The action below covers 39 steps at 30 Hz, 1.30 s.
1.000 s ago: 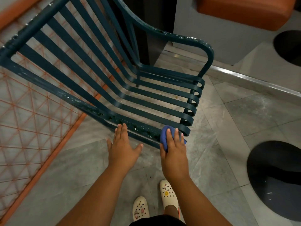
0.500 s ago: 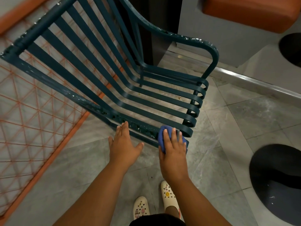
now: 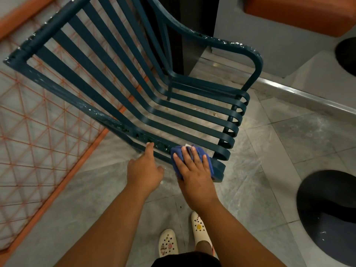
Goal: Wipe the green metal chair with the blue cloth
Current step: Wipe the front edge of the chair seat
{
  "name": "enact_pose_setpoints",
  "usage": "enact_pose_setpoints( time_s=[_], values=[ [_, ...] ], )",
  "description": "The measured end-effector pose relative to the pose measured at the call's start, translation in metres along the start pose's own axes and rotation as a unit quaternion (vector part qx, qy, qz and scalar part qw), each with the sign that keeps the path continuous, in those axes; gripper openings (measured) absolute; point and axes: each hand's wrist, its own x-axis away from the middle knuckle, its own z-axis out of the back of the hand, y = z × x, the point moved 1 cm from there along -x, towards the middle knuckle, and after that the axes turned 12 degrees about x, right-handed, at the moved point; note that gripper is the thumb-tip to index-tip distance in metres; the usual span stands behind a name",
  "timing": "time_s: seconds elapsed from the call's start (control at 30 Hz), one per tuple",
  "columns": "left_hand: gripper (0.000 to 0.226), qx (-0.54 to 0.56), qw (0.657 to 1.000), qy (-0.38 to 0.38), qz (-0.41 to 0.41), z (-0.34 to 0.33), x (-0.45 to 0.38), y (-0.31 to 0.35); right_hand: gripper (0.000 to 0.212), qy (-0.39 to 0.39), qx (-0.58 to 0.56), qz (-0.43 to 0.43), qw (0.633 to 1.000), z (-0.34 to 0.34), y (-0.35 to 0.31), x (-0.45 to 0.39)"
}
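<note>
A person looks down at a green chair (image 3: 173,105) that fills the upper left and middle of the frame. The chair is made of long flat metal bars. The bars run down from the upper left, bend, and end in curls on the right side of the seat. The paint is chipped in many spots, with white flecks on the arm rail at the top and dark spots on the near rail.

The right hand (image 3: 194,170) is in the lower middle of the frame. It lies flat on top of a blue cloth (image 3: 209,160) and pushes it down on the near front corner of the chair. Its fingers (image 3: 183,157) are spread a little and lie straight over the cloth. The cloth is bunched up and sticks out around the fingers.

The left hand (image 3: 143,170) is just beside the right hand, on its left. It is open. Its fingers are held close together and point up at the near rail. The tips touch the rail or are very near it. The thumb sticks out to the right.

Under the chair is a grey tile floor (image 3: 289,143). Two white shoes (image 3: 199,230) with little charms show at the bottom of the frame. An orange wire grid (image 3: 38,132) lies on the left. A black round shape (image 3: 327,214) is at the lower right. An orange seat (image 3: 298,14) is at the upper right.
</note>
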Motion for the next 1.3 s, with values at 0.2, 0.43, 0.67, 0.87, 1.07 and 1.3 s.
enact_pose_setpoints(
  time_s=[0.2,0.43,0.67,0.87,1.07,1.3],
  values=[
    [0.076,-0.054,0.998,-0.042,-0.014,0.001,0.002,-0.002,0.073,-0.002,0.001,-0.079,0.997,0.004,0.017,0.010],
    [0.075,-0.131,0.990,-0.055,-0.023,0.000,-0.001,-0.002,0.080,-0.018,0.032,0.016,0.999,0.001,-0.010,-0.006],
    [0.078,-0.148,0.987,-0.061,-0.030,0.003,-0.005,-0.006,0.063,-0.030,-0.009,-0.153,0.988,0.006,0.005,-0.006],
    [0.079,-0.198,0.978,-0.052,-0.023,0.000,-0.008,0.000,0.090,-0.015,0.057,0.028,0.998,-0.002,-0.002,0.009],
    [0.077,-0.188,0.980,-0.050,-0.043,0.005,-0.007,-0.003,0.072,0.003,-0.004,-0.148,0.989,0.000,0.005,0.005],
    [0.077,-0.229,0.971,-0.044,-0.043,0.002,-0.007,0.002,0.098,0.022,0.038,0.001,0.999,-0.016,0.003,0.023]
  ],
)
